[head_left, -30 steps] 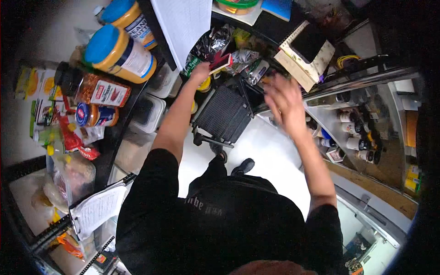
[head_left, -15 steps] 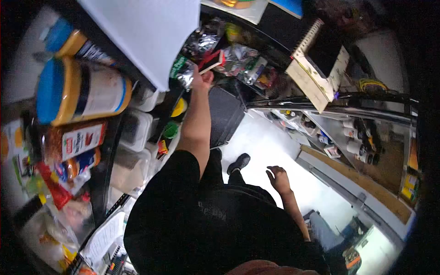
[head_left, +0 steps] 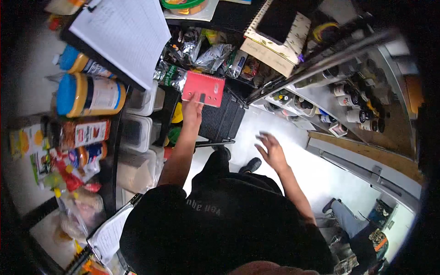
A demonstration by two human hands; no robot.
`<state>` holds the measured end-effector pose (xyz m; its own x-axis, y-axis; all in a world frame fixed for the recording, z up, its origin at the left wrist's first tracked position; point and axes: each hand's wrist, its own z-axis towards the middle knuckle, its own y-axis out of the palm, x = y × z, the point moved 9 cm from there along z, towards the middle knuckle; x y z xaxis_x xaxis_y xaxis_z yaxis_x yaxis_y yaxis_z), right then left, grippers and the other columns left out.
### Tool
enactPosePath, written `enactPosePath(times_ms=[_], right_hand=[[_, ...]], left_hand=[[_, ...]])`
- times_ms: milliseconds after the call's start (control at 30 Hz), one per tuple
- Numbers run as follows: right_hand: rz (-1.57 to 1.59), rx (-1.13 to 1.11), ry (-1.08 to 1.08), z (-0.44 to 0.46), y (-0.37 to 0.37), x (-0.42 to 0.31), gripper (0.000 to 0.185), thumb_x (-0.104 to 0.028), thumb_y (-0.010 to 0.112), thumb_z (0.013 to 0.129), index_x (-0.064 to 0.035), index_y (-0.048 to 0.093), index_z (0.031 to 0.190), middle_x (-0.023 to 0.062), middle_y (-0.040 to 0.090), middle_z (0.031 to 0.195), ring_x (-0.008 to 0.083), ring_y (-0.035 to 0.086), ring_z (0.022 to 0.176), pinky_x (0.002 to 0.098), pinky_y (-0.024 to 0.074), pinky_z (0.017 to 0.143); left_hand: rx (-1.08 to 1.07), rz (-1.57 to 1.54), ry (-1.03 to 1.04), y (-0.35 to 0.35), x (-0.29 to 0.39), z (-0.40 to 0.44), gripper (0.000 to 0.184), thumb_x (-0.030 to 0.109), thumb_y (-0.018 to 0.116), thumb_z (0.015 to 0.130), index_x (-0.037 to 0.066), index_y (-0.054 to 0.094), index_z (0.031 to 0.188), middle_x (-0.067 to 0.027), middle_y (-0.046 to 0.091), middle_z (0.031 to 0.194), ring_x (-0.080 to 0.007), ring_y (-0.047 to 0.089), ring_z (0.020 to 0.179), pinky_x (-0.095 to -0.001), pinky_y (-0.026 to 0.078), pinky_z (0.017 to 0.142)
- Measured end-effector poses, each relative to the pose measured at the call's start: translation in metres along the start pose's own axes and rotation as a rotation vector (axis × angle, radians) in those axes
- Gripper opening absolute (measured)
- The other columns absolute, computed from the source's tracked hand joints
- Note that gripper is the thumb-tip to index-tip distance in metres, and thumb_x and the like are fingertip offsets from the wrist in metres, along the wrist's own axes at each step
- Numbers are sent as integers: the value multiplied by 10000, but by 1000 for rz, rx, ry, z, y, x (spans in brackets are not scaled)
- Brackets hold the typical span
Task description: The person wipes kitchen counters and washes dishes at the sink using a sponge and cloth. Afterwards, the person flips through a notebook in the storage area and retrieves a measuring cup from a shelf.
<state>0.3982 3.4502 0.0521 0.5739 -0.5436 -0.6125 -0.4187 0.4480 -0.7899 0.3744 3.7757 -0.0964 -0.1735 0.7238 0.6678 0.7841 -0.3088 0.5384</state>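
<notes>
My left hand (head_left: 193, 111) grips a small red spiral notebook (head_left: 204, 87) by its near edge, thumb on the cover. The notebook's face is turned up toward me. Behind it, foil packets (head_left: 213, 57) and a green-labelled pepper packet (head_left: 166, 75) lie on a dark shelf. My right hand (head_left: 272, 151) hangs over the pale floor with fingers apart and nothing in it. A black ridged step or crate (head_left: 220, 120) stands below the notebook.
On the left are a clipboard (head_left: 120, 39), blue-lidded jars (head_left: 98, 96) and lidded plastic tubs (head_left: 137, 133). A floral notebook (head_left: 270, 55) with a dark phone-like slab (head_left: 277, 23) lies at the shelf edge. Bottles (head_left: 353, 101) fill the right-hand shelf. Another person's leg (head_left: 347, 216) shows lower right.
My left hand has drawn the red notebook back from the foil packets and turned its cover up into view. My right hand has risen slightly, fingers spread.
</notes>
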Motion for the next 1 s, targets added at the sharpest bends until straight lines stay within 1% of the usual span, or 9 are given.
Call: enactPosePath(times_ms=[133, 200, 300, 367, 467, 600, 800, 933, 1000], right_hand=[[324, 95, 220, 18, -27, 5, 600, -308, 695, 854, -3, 455, 1312, 169, 577, 1219, 274, 601, 1072, 395, 503, 888], [1194, -41, 670, -9, 0, 30, 565, -291, 650, 898, -23, 427, 1341, 123, 584, 1229, 219, 589, 1085, 396, 506, 893], [1577, -36, 374, -31, -55, 15, 462, -212, 585, 944, -42, 429, 1345, 81, 597, 1220, 164, 597, 1046, 361, 522, 854], [1342, -55, 226, -50, -104, 31, 405, -157, 559, 951, -57, 454, 1329, 60, 628, 1166, 150, 605, 1026, 310, 518, 848], [901, -300, 137, -77, -192, 15, 399, -189, 627, 900, -58, 547, 1268, 89, 675, 1099, 172, 640, 961, 309, 509, 846], [97, -301, -218, -96, -228, -34, 312, -195, 654, 841, -80, 655, 1131, 166, 682, 997, 278, 666, 882, 362, 496, 821], [44, 637, 86, -207, -308, 18, 539, -242, 690, 832, 27, 524, 1268, 229, 572, 1234, 343, 580, 1114, 379, 461, 923], [192, 445, 600, -292, -233, 97, 726, -467, 518, 929, 66, 349, 1390, 267, 380, 1421, 361, 355, 1344, 397, 294, 1101], [158, 525, 561, -310, -225, 72, 751, -462, 491, 943, 61, 260, 1431, 259, 254, 1492, 341, 211, 1413, 379, 214, 1140]], left_hand=[[-308, 19, 32, 67, 10, -116, 310, 30, 597, 893, 86, 543, 1193, -58, 612, 1131, -195, 616, 1030, -368, 536, 839], [-425, -34, -91, 103, -7, -177, 314, 23, 593, 892, 70, 541, 1199, -75, 610, 1136, -215, 611, 1053, -406, 521, 906], [-640, 3, -166, 143, -29, -268, 356, 200, 579, 923, 70, 504, 1245, -110, 562, 1229, -265, 559, 1142, -464, 456, 989], [-1035, -135, -256, 167, -36, -332, 829, 687, 520, 813, 57, 413, 1340, -156, 501, 1322, -296, 507, 1208, -506, 407, 1014], [-1138, -9, -682, 193, -51, -389, 1095, 863, 441, 655, 52, 364, 1387, -164, 498, 1330, -295, 534, 1180, -502, 420, 990], [-1226, 532, -563, 204, -155, -407, 905, 752, 345, 813, 67, 348, 1404, -126, 508, 1334, -260, 558, 1160, -468, 447, 969], [-1122, 71, -661, 253, -222, -454, 896, 727, 409, 796, 91, 328, 1421, -99, 437, 1414, -243, 431, 1297, -461, 353, 1083], [-1176, 32, -803, 284, -223, -474, 1001, 817, 317, 740, 112, 288, 1451, -109, 377, 1462, -298, 379, 1338, -509, 307, 1103], [-1166, -84, -906, 297, -224, -481, 1066, 858, 315, 691, 114, 286, 1453, -114, 370, 1468, -312, 381, 1334, -520, 294, 1106]])
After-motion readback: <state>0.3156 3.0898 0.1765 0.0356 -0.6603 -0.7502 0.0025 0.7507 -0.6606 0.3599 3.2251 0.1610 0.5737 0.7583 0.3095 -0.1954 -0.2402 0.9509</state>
